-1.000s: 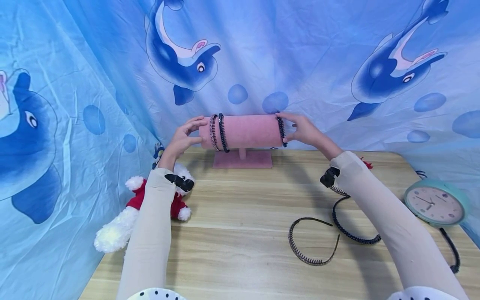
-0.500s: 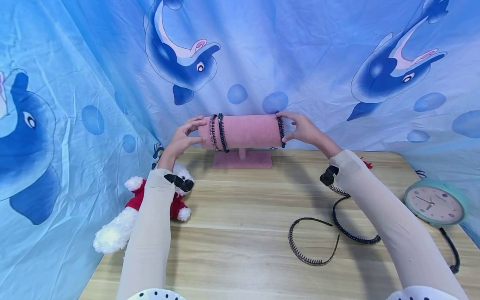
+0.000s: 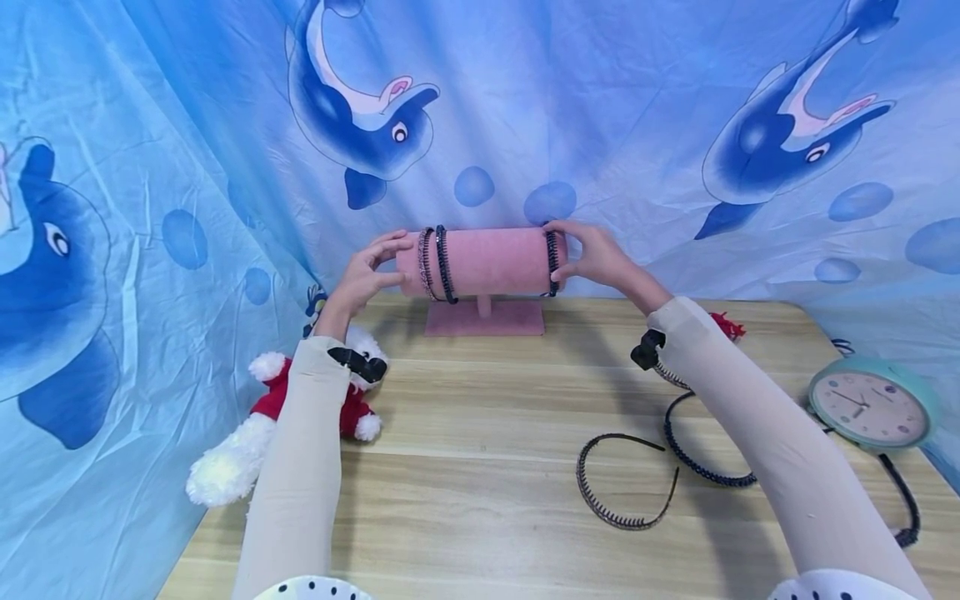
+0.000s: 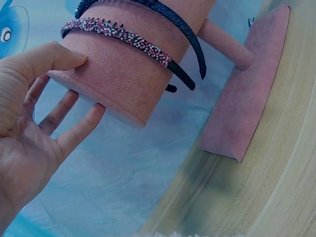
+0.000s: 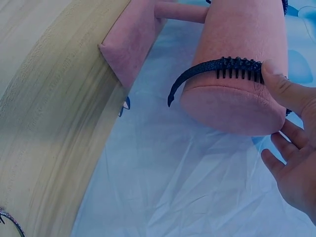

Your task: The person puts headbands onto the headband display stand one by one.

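A pink cylindrical headband stand point(image 3: 495, 262) stands at the back of the table. My left hand point(image 3: 369, 271) steadies its left end, thumb on the front side and fingertips at the round end. Close to that end sit a headband with pink and silver beads point(image 4: 121, 42) and a dark blue headband point(image 4: 185, 28). At the opposite end my right hand point(image 3: 598, 257) pinches a dark toothed headband point(image 5: 212, 66) that curves over the cylinder. The right thumb presses on its front, while the index finger reaches behind the cylinder in the right wrist view.
Two headbands, one brown point(image 3: 611, 518) and one black point(image 3: 705, 472), lie right of centre on the table; another dark one point(image 3: 910, 508) is by the green clock point(image 3: 870, 406). A white plush toy point(image 3: 225, 475) in red lies beneath the left arm. A dolphin curtain point(image 3: 495, 108) hangs behind.
My right hand has moved slightly left, sliding the dark toothed headband inward along the cylinder from its right end. The left hand stays in place.
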Action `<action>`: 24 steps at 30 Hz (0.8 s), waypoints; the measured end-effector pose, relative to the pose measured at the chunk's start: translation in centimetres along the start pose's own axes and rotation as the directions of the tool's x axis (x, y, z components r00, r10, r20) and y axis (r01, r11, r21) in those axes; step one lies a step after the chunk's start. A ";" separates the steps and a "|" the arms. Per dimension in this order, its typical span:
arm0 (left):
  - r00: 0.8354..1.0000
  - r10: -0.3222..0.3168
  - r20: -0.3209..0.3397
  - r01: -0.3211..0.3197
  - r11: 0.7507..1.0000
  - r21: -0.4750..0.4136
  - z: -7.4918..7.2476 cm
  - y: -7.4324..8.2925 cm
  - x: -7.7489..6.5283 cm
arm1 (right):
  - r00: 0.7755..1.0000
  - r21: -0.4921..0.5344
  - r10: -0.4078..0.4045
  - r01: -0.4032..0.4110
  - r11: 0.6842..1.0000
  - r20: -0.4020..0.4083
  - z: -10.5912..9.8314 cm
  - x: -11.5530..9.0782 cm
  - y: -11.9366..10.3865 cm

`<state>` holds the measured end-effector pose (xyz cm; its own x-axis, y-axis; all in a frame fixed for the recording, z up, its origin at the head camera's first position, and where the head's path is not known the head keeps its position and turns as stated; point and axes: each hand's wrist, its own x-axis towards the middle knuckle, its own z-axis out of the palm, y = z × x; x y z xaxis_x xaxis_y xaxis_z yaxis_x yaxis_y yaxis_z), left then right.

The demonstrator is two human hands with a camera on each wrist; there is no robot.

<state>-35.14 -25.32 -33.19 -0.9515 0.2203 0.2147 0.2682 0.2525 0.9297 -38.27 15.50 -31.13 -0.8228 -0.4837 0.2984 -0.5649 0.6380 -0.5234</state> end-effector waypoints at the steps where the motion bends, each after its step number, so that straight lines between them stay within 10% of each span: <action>1: 1.000 -0.002 -0.001 0.002 1.000 -0.002 0.0 0.0 0.0 | 1.000 0.000 -0.002 0.002 1.000 0.000 0.1 0.1 0.0; 24: 1.000 -0.012 0.002 0.012 1.000 0.020 0.0 0.3 -0.3 | 1.000 -0.058 0.006 -0.007 0.998 -0.014 1.7 0.1 -0.7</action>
<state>-34.83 -25.33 -33.01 -0.9544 0.2189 0.2032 0.2600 0.2743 0.9258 -37.87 14.04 -32.08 -0.8271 -0.4711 0.3065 -0.5618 0.6749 -0.4785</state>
